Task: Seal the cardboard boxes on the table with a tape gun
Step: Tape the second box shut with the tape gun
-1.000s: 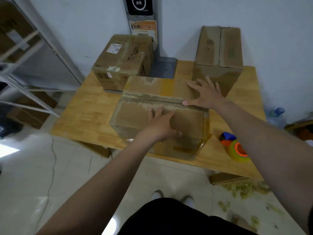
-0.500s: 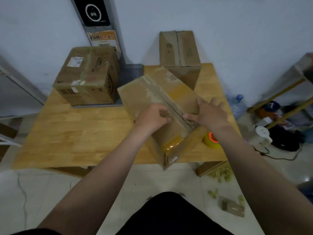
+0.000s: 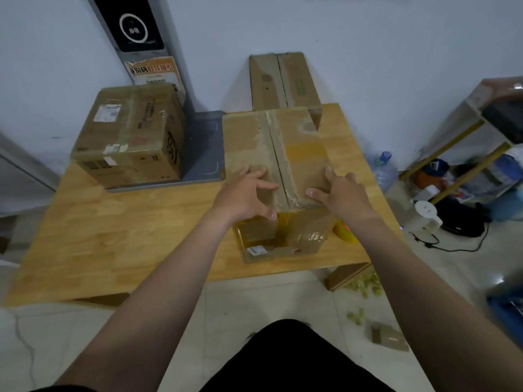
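Seam [image 3: 278, 165] of the centre box [image 3: 305, 148], running straight away from the person from the near edge of the top to the far edge, between two lowered flaps with ragged tape residue on either side. The left hand [image 3: 246, 193] rests on the left flap with its thumb at the front rim. The right hand [image 3: 339, 193] lies spread on the right flap. Both press and neither grasps anything. The box stands on the right part of the table [image 3: 127, 236]. An orange-and-yellow sliver, judged to be the tape gun [image 3: 343, 232], lies just beside the box's right wall under the right wrist, so the right hand is nearer it. A tall box [image 3: 283, 80] stands close behind the seam's far end and may crowd a stroke begun there. The taped box [image 3: 130, 137] at left is well apart.
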`<act>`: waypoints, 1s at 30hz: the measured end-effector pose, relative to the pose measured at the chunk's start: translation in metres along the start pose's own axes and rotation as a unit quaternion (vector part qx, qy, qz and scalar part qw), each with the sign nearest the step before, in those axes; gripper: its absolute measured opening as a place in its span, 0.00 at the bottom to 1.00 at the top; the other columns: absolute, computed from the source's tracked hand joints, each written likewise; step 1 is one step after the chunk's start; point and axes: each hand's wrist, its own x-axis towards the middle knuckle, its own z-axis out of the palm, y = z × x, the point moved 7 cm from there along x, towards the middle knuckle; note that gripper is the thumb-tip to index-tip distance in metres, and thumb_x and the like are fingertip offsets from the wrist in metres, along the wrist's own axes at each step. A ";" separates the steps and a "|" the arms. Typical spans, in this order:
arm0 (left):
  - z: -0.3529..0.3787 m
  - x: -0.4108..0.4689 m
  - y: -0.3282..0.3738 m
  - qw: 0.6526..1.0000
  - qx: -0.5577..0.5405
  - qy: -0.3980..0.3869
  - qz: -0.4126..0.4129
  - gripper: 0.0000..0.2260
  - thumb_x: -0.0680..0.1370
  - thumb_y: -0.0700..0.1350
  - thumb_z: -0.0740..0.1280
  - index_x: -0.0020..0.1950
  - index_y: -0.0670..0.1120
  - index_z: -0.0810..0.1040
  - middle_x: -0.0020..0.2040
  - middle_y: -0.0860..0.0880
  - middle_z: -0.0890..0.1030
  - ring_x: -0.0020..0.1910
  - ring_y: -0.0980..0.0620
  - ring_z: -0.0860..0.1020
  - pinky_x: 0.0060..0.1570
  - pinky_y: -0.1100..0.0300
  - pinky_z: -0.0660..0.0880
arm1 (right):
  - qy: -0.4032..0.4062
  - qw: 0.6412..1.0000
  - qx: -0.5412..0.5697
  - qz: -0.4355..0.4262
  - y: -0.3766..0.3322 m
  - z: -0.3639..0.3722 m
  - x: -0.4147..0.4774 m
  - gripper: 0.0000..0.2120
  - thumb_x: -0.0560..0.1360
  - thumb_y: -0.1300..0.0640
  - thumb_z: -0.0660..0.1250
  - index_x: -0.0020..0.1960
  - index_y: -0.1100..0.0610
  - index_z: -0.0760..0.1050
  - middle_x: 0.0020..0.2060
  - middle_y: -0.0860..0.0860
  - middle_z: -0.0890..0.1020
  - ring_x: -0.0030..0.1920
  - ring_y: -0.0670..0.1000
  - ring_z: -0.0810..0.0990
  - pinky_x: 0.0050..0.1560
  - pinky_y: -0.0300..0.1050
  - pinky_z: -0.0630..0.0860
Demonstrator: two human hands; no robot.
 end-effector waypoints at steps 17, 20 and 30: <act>-0.018 0.012 -0.012 0.990 0.006 0.134 -0.050 0.24 0.69 0.61 0.79 0.64 0.60 0.81 0.77 0.57 0.70 0.79 0.48 0.62 0.78 0.35 0.52 | 0.007 0.977 0.212 0.006 -0.019 0.002 0.042 0.35 0.78 0.39 0.68 0.80 0.48 0.62 0.74 0.58 0.70 0.71 0.60 0.72 0.65 0.53 0.73; 0.002 0.023 0.029 0.996 0.020 0.087 0.018 0.30 0.69 0.61 0.79 0.69 0.60 0.77 0.79 0.56 0.67 0.79 0.48 0.62 0.78 0.36 0.52 | 0.024 0.961 0.275 -0.024 -0.012 -0.003 0.042 0.22 0.82 0.49 0.65 0.75 0.48 0.71 0.67 0.50 0.79 0.62 0.55 0.80 0.52 0.43 0.76; 0.023 0.061 0.090 0.995 0.101 0.027 0.006 0.27 0.75 0.62 0.73 0.73 0.61 0.75 0.78 0.62 0.67 0.82 0.46 0.56 0.77 0.33 0.54 | 0.025 0.931 0.363 0.014 0.049 -0.018 0.065 0.16 0.82 0.60 0.58 0.55 0.46 0.82 0.42 0.49 0.85 0.37 0.52 0.83 0.32 0.47 0.77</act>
